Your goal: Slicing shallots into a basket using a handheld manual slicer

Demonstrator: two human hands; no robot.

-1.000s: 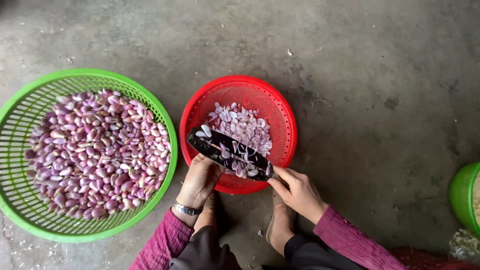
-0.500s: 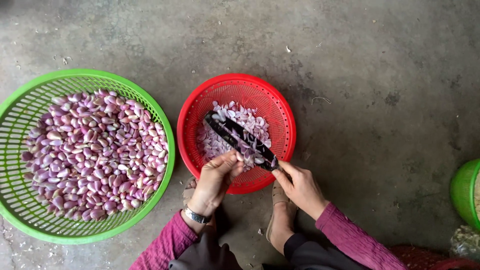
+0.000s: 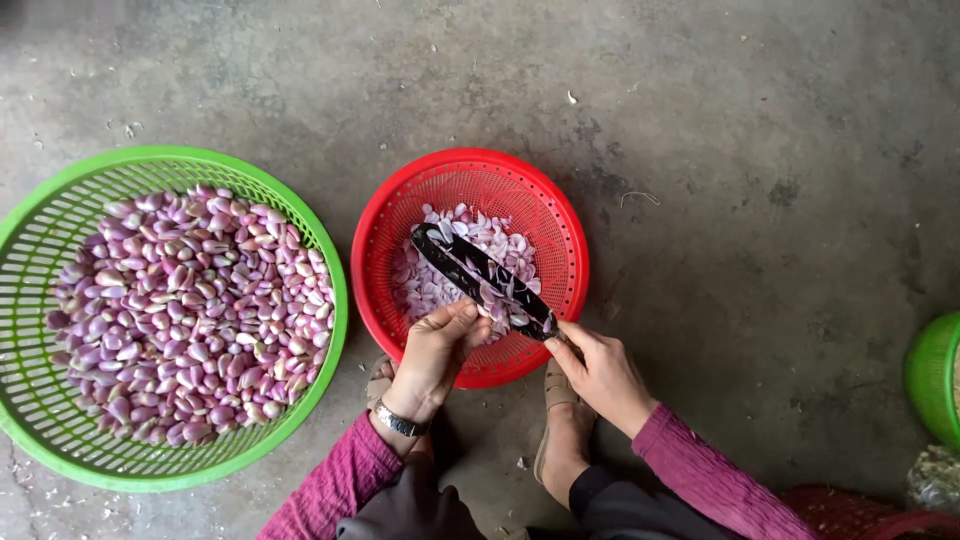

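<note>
A red round basket (image 3: 560, 215) stands on the concrete floor and holds thin pale purple shallot slices (image 3: 505, 245). Above it my right hand (image 3: 600, 370) grips the near end of a long dark slicer blade (image 3: 480, 278), which slants up to the left over the slices. My left hand (image 3: 440, 345) is at the blade's near side, fingers pinched together on a small piece that I can barely see. A larger green basket (image 3: 40, 420) at the left is full of peeled purple shallots (image 3: 190, 315).
Both my feet in sandals (image 3: 560, 400) rest just below the red basket. Part of another green container (image 3: 935, 375) shows at the right edge, with a red object (image 3: 850, 510) at the bottom right. Bare grey concrete floor lies beyond the baskets.
The blade has tilted steeper, its far tip swinging up over the red basket. My left hand moved right, from the basket's left rim to the blade's near end.
</note>
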